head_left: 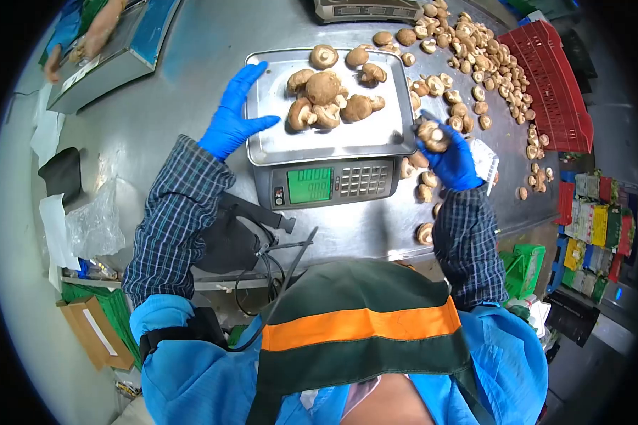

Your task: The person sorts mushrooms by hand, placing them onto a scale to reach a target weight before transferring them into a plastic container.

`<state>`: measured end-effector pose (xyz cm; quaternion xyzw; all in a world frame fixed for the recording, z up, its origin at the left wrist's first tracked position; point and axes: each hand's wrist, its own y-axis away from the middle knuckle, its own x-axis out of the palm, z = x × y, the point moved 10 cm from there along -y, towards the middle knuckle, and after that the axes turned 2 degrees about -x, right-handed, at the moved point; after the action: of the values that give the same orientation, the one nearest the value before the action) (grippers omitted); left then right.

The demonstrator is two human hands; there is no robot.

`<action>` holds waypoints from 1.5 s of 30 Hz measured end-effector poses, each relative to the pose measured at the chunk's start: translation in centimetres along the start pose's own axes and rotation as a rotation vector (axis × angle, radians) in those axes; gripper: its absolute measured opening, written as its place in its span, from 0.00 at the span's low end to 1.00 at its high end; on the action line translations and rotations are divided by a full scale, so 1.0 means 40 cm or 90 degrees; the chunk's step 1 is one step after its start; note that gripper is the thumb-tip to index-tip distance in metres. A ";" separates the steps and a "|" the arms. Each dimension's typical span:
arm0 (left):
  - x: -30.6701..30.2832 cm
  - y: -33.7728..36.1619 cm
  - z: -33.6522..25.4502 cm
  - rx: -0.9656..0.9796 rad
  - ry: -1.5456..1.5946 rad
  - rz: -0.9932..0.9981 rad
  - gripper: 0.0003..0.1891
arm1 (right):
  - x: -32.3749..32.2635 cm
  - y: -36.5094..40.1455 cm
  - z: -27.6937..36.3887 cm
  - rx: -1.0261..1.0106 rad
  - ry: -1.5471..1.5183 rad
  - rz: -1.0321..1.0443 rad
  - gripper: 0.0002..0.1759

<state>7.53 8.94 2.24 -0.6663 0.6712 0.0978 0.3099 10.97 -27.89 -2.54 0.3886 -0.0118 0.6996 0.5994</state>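
Observation:
My left hand (236,117), in a blue glove, is open at the left edge of the scale's metal tray (365,138), thumb and fingers spread apart. Several brown mushrooms (323,88) sit on that tray, most of them bunched left of centre. Beneath it is the digital scale (262,185), whose green display (310,185) is lit. Past the tray's right edge, my gloved right hand (459,164) is closed around a mushroom (433,136) with its pale stem side showing. A white slotted piece (483,161) lies beside that hand, partly hidden.
Loose mushrooms (468,53) spread over the table's right side, against a tipped red crate (546,78). Another scale (368,10) stands at the back. Black cables (269,258) and a dark bag-like item (227,241) lie by the front edge. Another person's arm (99,32) shows upper left.

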 end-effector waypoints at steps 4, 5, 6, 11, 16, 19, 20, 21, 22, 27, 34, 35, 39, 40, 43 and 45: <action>-0.055 0.074 0.020 -0.195 0.034 -0.023 0.38 | -0.132 -0.050 0.114 -0.091 0.142 -0.002 0.24; -0.060 0.086 0.013 -0.223 0.044 -0.029 0.36 | -0.203 -0.074 0.128 -0.087 0.122 -0.058 0.24; -0.066 0.093 0.009 -0.246 0.053 -0.037 0.33 | -0.231 -0.092 0.145 -0.097 0.152 -0.059 0.24; -0.023 0.124 0.023 -0.267 0.080 -0.026 0.30 | -0.429 -0.195 0.222 -0.300 0.671 -0.142 0.26; -0.013 0.085 0.016 -0.261 0.138 -0.014 0.27 | -0.317 -0.204 0.231 -0.384 0.963 -0.055 0.29; -0.014 0.067 0.004 -0.249 0.122 -0.012 0.27 | -0.100 -0.226 0.259 -0.448 0.895 0.049 0.27; -0.014 0.060 0.004 -0.244 0.124 -0.016 0.26 | -0.035 -0.245 0.266 -0.492 0.891 0.071 0.27; -0.009 0.057 0.005 -0.252 0.122 -0.013 0.26 | 0.073 -0.231 0.264 -0.532 0.896 0.113 0.28; -0.006 0.053 0.010 -0.243 0.123 -0.013 0.26 | 0.182 -0.216 0.252 -0.569 0.901 0.156 0.28; -0.007 0.039 0.019 -0.248 0.156 -0.015 0.26 | 0.484 -0.349 0.076 -0.424 1.113 0.239 0.27; -0.040 0.052 0.027 -0.249 0.133 -0.049 0.26 | 0.600 -0.456 -0.112 -0.444 1.419 0.494 0.26; -0.047 0.059 0.033 -0.240 0.126 -0.055 0.26 | 0.602 -0.455 -0.060 -0.515 1.331 0.439 0.26; -0.066 0.083 0.070 -0.266 0.133 -0.070 0.25 | 0.493 -0.385 0.173 -0.578 1.083 0.268 0.27; -0.063 0.087 0.069 -0.271 0.135 -0.068 0.25 | 0.425 -0.402 0.229 -0.547 1.003 0.223 0.27; -0.068 0.089 0.061 -0.278 0.160 -0.077 0.25 | 0.163 -0.444 0.329 -0.448 1.019 0.109 0.28; -0.064 0.083 0.057 -0.278 0.163 -0.070 0.25 | -0.028 -0.448 0.336 -0.293 1.087 0.017 0.29</action>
<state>4.79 12.62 0.91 -0.7601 0.6304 0.1383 0.0759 33.27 -30.25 -1.85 -0.3966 0.2949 0.7382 0.4591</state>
